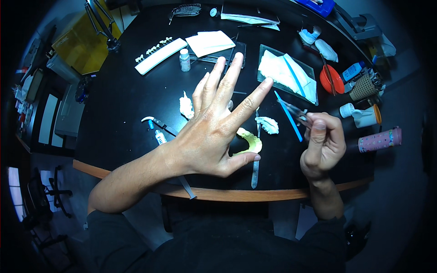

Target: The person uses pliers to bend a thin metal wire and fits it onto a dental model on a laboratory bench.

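The black worktop (pixel 136 104) fills most of the view, its wooden front edge curving along the bottom. At about 1 o'clock from its middle lies a glass tray (pixel 309 70) with white tissue and a blue stick on it; at 11 o'clock a long white strip carrying small tooth models (pixel 160 53), with a small white bottle (pixel 184 60) just beside it.

The left hand (pixel 214 136) hovers over the centre with its fingers (pixel 230 75) spread wide and flat, holding nothing. Beneath it, partly hidden, a yellowish arch-shaped dental piece (pixel 251 142) lies on the worktop, and a metal spatula (pixel 255 173) runs toward 6 o'clock from there. White lumps of plaster-like material (pixel 185 107) sit at 10 o'clock of the hand, another lump (pixel 268 124) just beyond the arch.

The right hand (pixel 321 145), at 3 o'clock, is closed in a pinch on a thin clear instrument (pixel 296 111) pointing toward 10 o'clock (its tip is too fine to read). A loose blue stick (pixel 287 114) lies on the worktop just under that tip.

Judging from this, the fine instrument is best kept in that fingertip pinch, wrist low and steady, while the open left hand comes down to brace the arch piece, so it cannot skid on the smooth black surface. The spread hand also blocks the view of the arch; shifting it toward 9 o'clock would likely help.
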Available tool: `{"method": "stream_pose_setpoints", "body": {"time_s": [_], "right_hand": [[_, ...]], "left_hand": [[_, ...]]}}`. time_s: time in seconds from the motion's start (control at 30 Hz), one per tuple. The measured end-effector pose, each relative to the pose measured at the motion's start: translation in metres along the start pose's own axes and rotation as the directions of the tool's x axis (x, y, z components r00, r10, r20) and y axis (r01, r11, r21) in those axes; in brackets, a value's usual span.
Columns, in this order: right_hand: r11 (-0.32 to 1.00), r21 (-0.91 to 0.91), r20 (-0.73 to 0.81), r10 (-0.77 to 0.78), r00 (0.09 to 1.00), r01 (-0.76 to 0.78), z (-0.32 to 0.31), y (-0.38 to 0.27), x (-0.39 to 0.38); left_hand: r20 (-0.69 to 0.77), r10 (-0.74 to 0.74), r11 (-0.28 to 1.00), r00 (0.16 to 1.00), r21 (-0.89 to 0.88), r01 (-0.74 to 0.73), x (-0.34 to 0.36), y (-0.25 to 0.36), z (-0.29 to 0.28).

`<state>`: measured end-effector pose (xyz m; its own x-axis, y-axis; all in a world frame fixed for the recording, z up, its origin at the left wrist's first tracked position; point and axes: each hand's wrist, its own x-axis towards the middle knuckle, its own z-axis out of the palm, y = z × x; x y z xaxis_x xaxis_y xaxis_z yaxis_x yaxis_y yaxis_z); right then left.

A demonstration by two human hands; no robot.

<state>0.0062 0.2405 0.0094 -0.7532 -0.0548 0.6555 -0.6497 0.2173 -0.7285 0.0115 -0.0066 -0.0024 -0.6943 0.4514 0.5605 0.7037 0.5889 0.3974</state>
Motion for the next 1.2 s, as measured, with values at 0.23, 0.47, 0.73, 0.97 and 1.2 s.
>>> {"method": "stream_pose_setpoints", "body": {"time_s": [0.23, 0.47, 0.73, 0.97, 1.2], "right_hand": [[0.999, -0.025, -0.003, -0.033, 0.999, 0.033, -0.004, 0.002, 0.003], [0.995, 0.072, 0.018, 0.069, 0.997, -0.070, -0.001, 0.001, 0.001], [0.911, -0.351, 0.210, -0.148, 0.966, 0.216, -0.005, -0.001, 0.011], [0.862, -0.424, 0.364, -0.118, 0.924, 0.277, -0.007, -0.005, 0.013], [0.872, -0.368, 0.297, -0.220, 0.929, 0.324, -0.007, -0.001, 0.012]], "left_hand": [[0.003, -0.001, 0.996, 1.000, -0.094, 0.001, 0.003, 0.004, -0.008], [0.335, -0.206, -0.400, 0.919, -0.886, 0.233, 0.011, 0.006, -0.016], [0.373, -0.214, -0.606, 0.903, -0.776, 0.177, 0.009, -0.004, -0.019], [0.397, -0.253, -0.592, 0.882, -0.785, 0.184, 0.012, -0.005, -0.018], [0.403, -0.214, -0.581, 0.890, -0.785, 0.216, 0.011, -0.007, -0.015]]}}
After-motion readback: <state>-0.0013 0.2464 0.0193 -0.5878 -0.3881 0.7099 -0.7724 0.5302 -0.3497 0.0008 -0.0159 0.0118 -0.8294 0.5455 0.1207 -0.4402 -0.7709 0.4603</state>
